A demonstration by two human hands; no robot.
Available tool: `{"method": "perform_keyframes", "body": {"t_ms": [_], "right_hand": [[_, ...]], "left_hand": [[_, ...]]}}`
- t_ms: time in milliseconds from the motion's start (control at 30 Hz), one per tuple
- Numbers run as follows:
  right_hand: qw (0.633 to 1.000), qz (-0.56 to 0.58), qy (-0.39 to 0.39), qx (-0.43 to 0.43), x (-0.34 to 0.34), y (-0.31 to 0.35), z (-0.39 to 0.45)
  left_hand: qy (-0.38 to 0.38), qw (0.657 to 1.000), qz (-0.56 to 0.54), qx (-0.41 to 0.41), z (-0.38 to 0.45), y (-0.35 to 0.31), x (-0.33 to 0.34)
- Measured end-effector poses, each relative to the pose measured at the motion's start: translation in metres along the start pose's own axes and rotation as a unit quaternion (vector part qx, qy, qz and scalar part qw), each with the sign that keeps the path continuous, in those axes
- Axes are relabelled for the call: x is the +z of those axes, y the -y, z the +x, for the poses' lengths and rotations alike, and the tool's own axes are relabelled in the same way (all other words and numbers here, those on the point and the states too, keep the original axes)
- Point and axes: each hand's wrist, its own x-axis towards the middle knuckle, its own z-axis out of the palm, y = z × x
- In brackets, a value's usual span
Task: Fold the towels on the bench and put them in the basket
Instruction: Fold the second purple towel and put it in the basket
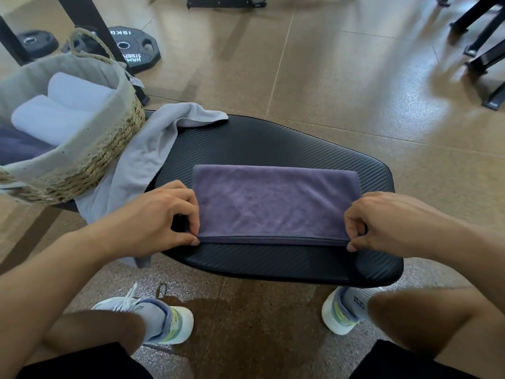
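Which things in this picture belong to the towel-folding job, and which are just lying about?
Belong to the job:
folded purple terry towel
crumpled light grey towel
woven lined basket
rolled white towels
black padded bench

Just lying about:
black weight plates
black metal frame legs

Towel held on the bench between the hands

The folded towel point(273, 203) is pinched at its near corners by the left hand point(161, 217) and right hand point(382, 222); the basket point(82, 160) is set left of the left hand.

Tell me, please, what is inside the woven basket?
Inside the basket lie two rolled pale towels side by side, with a dark towel lower at the left edge. The basket wall and those towels hide whatever lies underneath.
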Motion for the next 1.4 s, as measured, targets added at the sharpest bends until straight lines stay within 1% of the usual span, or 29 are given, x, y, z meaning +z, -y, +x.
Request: {"method": "perform_keyframes", "body": {"t_ms": [67,133,200,267,333,433,767,1000,1167,1233,1400], "right_hand": [[1.000,-0.007,0.004,-0.005,-0.003,0.002,-0.002],[0.999,0.003,-0.018,-0.034,-0.006,0.006,-0.002],[0.992,0.066,-0.080,-0.068,-0.007,0.019,0.001],[0.977,0.122,-0.142,-0.099,-0.003,0.036,0.007],[0.967,0.150,-0.171,-0.114,0.003,0.053,0.015],[0.966,0.156,-0.166,-0.119,0.015,0.071,0.021],[0.963,0.202,-0.158,-0.083,0.029,0.077,0.027],[0.965,0.193,-0.171,-0.041,0.029,0.081,0.024],[0.971,0.142,-0.179,-0.067,0.025,0.085,0.021],[0.971,0.128,-0.185,-0.076,0.025,0.086,0.020],[0.970,0.160,-0.164,-0.078,0.024,0.082,0.022]], "left_hand": [[0.002,1.000,0.008,0.001,0.000,0.000,-0.001],[-0.019,0.999,0.037,0.009,0.001,-0.005,0.001],[-0.071,0.996,0.052,0.015,0.004,-0.015,0.006],[-0.123,0.991,0.040,0.021,0.010,-0.028,0.017],[-0.141,0.989,0.031,0.041,0.018,-0.038,0.029],[-0.117,0.990,0.034,0.070,0.025,-0.048,0.045],[-0.102,0.994,0.013,0.022,0.032,-0.054,0.052],[-0.081,0.995,0.049,0.044,0.034,-0.054,0.051],[-0.072,0.990,0.100,0.068,0.034,-0.057,0.050],[-0.065,0.990,0.103,0.069,0.034,-0.059,0.049],[-0.048,0.992,0.092,0.071,0.033,-0.062,0.044]]}}
